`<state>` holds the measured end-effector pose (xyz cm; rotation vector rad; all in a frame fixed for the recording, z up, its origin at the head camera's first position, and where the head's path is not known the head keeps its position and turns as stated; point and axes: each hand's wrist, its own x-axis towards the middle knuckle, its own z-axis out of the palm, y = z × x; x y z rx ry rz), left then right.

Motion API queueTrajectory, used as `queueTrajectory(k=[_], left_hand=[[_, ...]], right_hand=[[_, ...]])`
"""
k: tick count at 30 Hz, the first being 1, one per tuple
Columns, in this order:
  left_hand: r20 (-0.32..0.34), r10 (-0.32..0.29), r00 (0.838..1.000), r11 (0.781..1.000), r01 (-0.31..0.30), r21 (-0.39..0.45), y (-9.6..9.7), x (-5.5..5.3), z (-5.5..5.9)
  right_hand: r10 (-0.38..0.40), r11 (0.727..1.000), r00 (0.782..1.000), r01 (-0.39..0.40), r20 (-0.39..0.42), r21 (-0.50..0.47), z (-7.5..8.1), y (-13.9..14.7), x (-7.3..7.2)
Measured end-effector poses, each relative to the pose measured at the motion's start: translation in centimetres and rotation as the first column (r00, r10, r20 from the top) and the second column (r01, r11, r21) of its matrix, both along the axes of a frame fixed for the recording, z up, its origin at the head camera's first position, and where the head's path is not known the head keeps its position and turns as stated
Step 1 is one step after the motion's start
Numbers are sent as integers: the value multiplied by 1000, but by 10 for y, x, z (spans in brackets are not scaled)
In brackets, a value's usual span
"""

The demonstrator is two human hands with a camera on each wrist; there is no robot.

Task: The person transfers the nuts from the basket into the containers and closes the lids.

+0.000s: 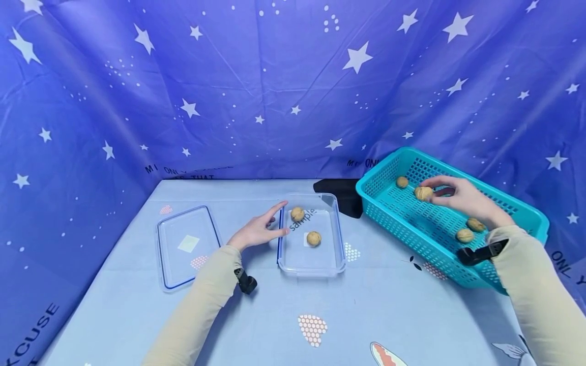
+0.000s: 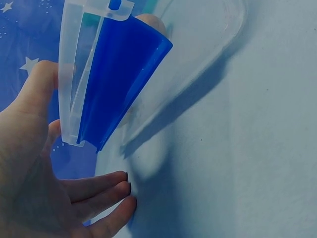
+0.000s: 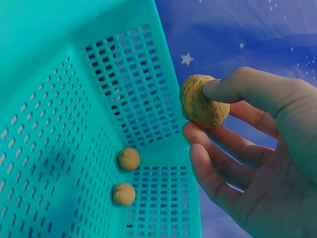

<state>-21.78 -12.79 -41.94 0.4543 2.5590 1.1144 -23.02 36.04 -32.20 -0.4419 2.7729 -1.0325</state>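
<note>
My right hand (image 1: 469, 198) pinches a walnut (image 3: 202, 101) between thumb and fingertips, over the turquoise basket (image 1: 526, 203). One loose walnut (image 1: 402, 182) lies toward the basket's far left end; a pair (image 1: 465, 235) sits nearer its right part. At the left side of a clear plastic food container (image 1: 325, 264), my left hand (image 1: 256, 231) has thumb and index finger spread along the rim. The wrist view shows its other fingers (image 2: 106, 196) extended below the container's blue flap (image 2: 121, 74). Inside the container are two walnuts, one farther back (image 1: 297, 214) and one nearer (image 1: 313, 238).
A clear lid (image 1: 171, 249) with a blue seal lies flat left of my left hand. Behind the container and basket is a black patch (image 1: 341, 195) on the pale printed tablecloth (image 1: 256, 315). A blue star-patterned curtain (image 1: 274, 91) closes off the back and sides.
</note>
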Motion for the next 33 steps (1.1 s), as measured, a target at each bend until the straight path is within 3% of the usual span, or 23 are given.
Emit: queueTrajectory(k=[9, 16, 25, 33], left_hand=[[7, 21, 1000, 999, -21, -40, 0, 1, 1], [5, 20, 1000, 999, -20, -44, 0, 1, 1], [16, 19, 1000, 999, -18, -33, 1, 2, 2], [7, 9, 1000, 1000, -9, -28, 0, 1, 2]], right_hand=[[26, 999, 1000, -26, 17, -41, 0, -19, 2], [116, 992, 992, -119, -43, -51, -2, -36, 1], [170, 984, 986, -169, 1, -61, -5, -64, 2], [224, 970, 974, -225, -16, -93, -9, -85, 4]])
